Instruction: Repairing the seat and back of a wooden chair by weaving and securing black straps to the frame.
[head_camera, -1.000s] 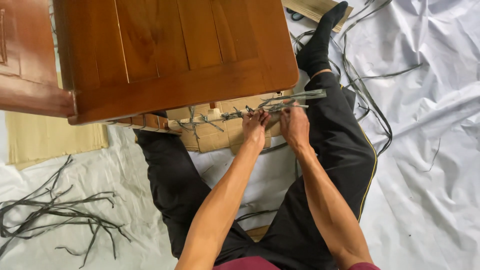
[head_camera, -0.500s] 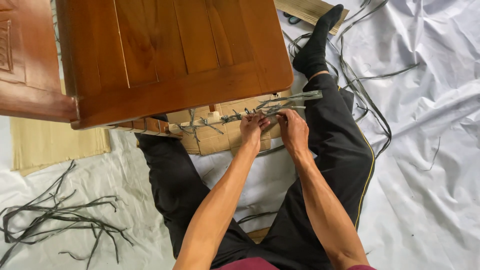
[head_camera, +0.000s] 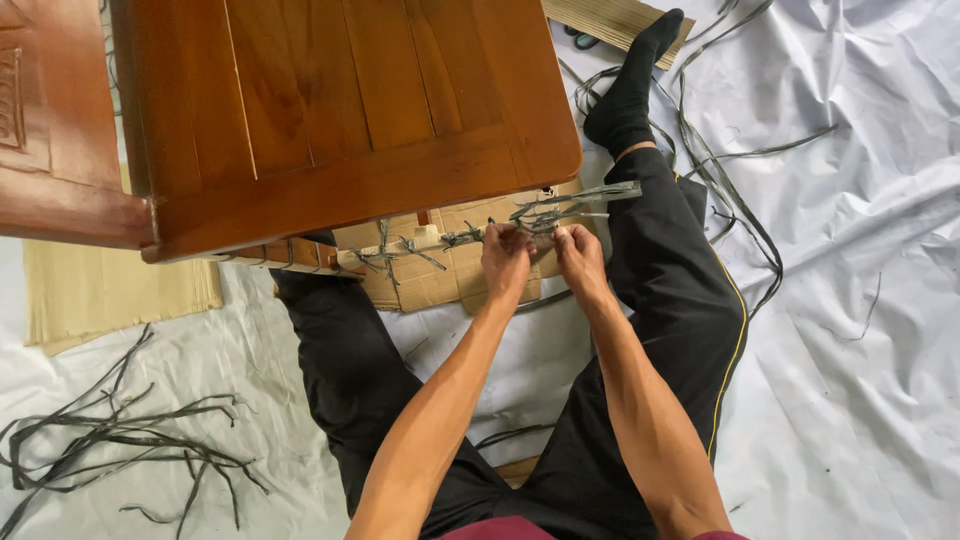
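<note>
- The left hand (head_camera: 505, 262) and the right hand (head_camera: 578, 258) are held side by side at a pale wooden rail (head_camera: 420, 243) just below the edge of a brown wooden panel (head_camera: 340, 110).
- The fingers of both hands are curled and pinched on grey strips (head_camera: 560, 208) that are wound and knotted around the rail; the strips are gripped between the fingertips of each hand.
- The free ends of the strips are seen fanning out to the right of the hands, over the black trouser leg (head_camera: 670, 290).
- More knots of the same strip (head_camera: 395, 252) are tied along the rail to the left of the hands, with short ends sticking out.
- The rail is partly covered by the panel, so its far end cannot be made out.
- A piece of brown cardboard (head_camera: 440, 280) is laid under the rail, between the person's spread legs.
- The person is seated on a crumpled white sheet (head_camera: 860, 300) that is spread over the floor; one foot in a black sock (head_camera: 630, 90) is stretched out to the upper right.
- A loose bundle of grey strips (head_camera: 110, 440) is scattered on the sheet at the lower left, well apart from the hands.
- Further long strips (head_camera: 720, 170) are trailed over the sheet beside the outstretched leg.
- A flat tan mat (head_camera: 100, 295) is laid on the sheet at the left, partly under the panel.
</note>
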